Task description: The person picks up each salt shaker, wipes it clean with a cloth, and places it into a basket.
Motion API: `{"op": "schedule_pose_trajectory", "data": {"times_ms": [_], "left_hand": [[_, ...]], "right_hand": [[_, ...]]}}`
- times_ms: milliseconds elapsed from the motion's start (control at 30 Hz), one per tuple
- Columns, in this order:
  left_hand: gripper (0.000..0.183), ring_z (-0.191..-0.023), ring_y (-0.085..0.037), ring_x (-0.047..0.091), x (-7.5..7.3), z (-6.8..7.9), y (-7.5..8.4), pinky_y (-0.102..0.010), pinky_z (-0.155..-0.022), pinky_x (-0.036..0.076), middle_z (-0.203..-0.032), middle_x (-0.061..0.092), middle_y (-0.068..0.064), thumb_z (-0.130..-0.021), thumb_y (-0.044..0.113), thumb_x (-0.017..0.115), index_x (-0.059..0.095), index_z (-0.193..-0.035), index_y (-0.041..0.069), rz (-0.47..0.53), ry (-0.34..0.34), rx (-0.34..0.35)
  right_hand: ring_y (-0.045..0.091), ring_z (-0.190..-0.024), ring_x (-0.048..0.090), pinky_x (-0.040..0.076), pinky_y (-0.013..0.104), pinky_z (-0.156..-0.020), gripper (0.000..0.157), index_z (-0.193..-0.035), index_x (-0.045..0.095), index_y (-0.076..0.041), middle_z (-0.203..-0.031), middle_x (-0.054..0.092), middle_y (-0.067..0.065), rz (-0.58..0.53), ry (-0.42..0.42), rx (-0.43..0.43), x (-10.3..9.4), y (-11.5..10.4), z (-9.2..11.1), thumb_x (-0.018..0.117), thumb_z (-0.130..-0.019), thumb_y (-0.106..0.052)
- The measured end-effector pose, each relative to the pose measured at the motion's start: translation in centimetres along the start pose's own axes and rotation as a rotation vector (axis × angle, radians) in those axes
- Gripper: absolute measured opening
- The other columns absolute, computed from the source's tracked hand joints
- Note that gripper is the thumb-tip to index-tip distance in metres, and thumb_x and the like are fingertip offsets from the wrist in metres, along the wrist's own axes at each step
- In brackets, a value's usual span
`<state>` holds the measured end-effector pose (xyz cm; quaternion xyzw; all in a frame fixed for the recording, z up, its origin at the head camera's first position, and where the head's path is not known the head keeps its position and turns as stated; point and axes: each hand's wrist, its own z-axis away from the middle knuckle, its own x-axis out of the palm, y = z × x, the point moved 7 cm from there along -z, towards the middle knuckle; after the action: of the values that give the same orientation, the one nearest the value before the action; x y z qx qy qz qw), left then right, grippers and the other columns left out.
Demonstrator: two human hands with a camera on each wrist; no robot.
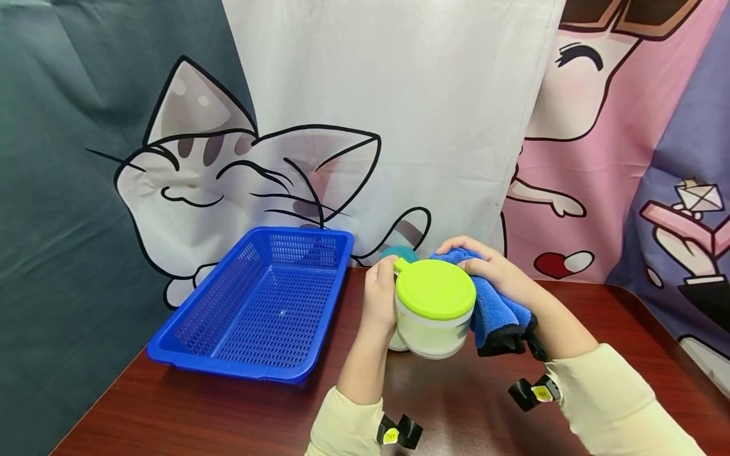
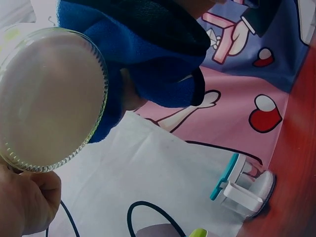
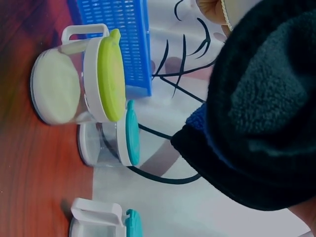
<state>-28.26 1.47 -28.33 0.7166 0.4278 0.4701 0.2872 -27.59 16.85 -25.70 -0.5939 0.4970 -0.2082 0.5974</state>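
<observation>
In the head view a clear seasoning jar with a lime-green lid (image 1: 436, 290) is held up above the table. My left hand (image 1: 379, 296) grips it on the left, under the lid's tab, where the fingers cover the handle. A blue cloth (image 1: 495, 310) with black edging hangs from my right hand (image 1: 493, 269), which holds it against the jar's right side. From the left wrist view, the jar's round ribbed base (image 2: 54, 98) faces the camera, with the cloth (image 2: 148, 64) right behind it. The cloth (image 3: 266, 108) fills much of the right wrist view.
A blue plastic basket (image 1: 251, 370) sits on the left of the brown table (image 1: 456, 411). Another green-lidded jar (image 3: 57, 89) stands on the table near two teal-lidded jars (image 3: 106, 143), mostly hidden in the head view. A printed cartoon curtain (image 1: 399, 82) hangs behind.
</observation>
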Motion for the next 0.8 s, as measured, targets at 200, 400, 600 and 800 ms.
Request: {"op": "schedule_pose_trajectory", "data": {"times_ms": [200,400,600,800], "left_hand": [[0.030,-0.054,-0.011,0.035,-0.2,0.2,-0.3,-0.020,-0.051,0.031,-0.056,0.035,0.001,-0.087,0.009,0.040,0.041,-0.057,0.010,-0.006,0.032,-0.063],[0.025,-0.059,-0.012,0.041,0.0,0.3,-0.6,-0.020,-0.054,0.034,-0.059,0.041,0.002,-0.084,0.010,0.043,0.050,-0.060,0.012,-0.056,0.039,-0.095],[0.024,-0.057,-0.009,0.042,0.8,0.6,-0.8,-0.018,-0.052,0.034,-0.057,0.041,0.003,-0.082,0.009,0.044,0.049,-0.058,0.013,0.002,-0.002,-0.157],[0.026,-0.054,-0.008,0.042,1.0,0.7,-1.0,-0.017,-0.051,0.035,-0.056,0.041,0.004,-0.083,0.009,0.044,0.052,-0.059,0.013,0.040,0.003,-0.201]], "right_hand": [[0.028,-0.093,0.057,0.052,0.039,-0.074,0.025,-0.116,0.049,-0.016,-0.114,0.046,0.018,-0.073,-0.071,0.007,0.8,0.0,-0.1,0.037,-0.095,-0.014],[0.027,-0.100,0.052,0.050,0.035,-0.079,0.027,-0.114,0.052,-0.019,-0.117,0.046,0.013,-0.049,-0.119,-0.043,1.4,0.2,-0.4,0.036,-0.093,-0.013],[0.024,-0.108,0.046,0.044,0.029,-0.087,0.030,-0.115,0.053,-0.017,-0.120,0.047,0.008,0.022,-0.169,-0.138,1.6,0.3,-0.6,0.034,-0.092,-0.012],[0.022,-0.109,0.045,0.042,0.027,-0.089,0.030,-0.115,0.053,-0.016,-0.119,0.048,0.006,0.048,-0.178,-0.169,1.6,0.4,-0.7,0.033,-0.093,-0.013]]}}
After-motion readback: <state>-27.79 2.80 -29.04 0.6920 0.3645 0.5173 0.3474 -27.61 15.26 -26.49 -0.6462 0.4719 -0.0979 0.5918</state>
